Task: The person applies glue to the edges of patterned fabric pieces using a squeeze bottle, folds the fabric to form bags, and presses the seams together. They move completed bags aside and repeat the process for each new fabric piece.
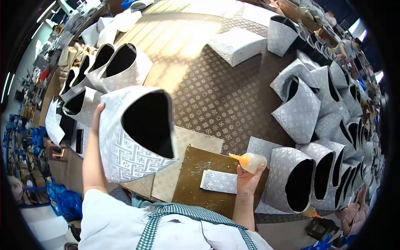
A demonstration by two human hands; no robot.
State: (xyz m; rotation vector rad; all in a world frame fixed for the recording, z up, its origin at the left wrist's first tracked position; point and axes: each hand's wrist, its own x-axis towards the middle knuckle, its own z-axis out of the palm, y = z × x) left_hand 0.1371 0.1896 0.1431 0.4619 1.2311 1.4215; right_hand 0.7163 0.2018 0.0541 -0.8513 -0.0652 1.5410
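On the left, my left hand (100,113) holds a large silver-white patterned shell (121,141) by its side. Its wide black opening faces up and to the right. Some of this hand's fingers are hidden behind the shell. My right hand (246,182) grips a squeeze bottle (255,163) with an orange cap and a nozzle pointing left. Just left of that hand, a small rectangular patterned piece (220,182) with a pale strip at its left end lies on a brown board (196,166). The board has pale flecks on it.
Several similar shells (298,110) crowd the right side of the patterned table (204,100). More shells (121,62) stand at the upper left. A white patterned block (239,45) sits farther back. Blue plastic bags (62,198) are at the lower left. Another person (348,49) is at the far right.
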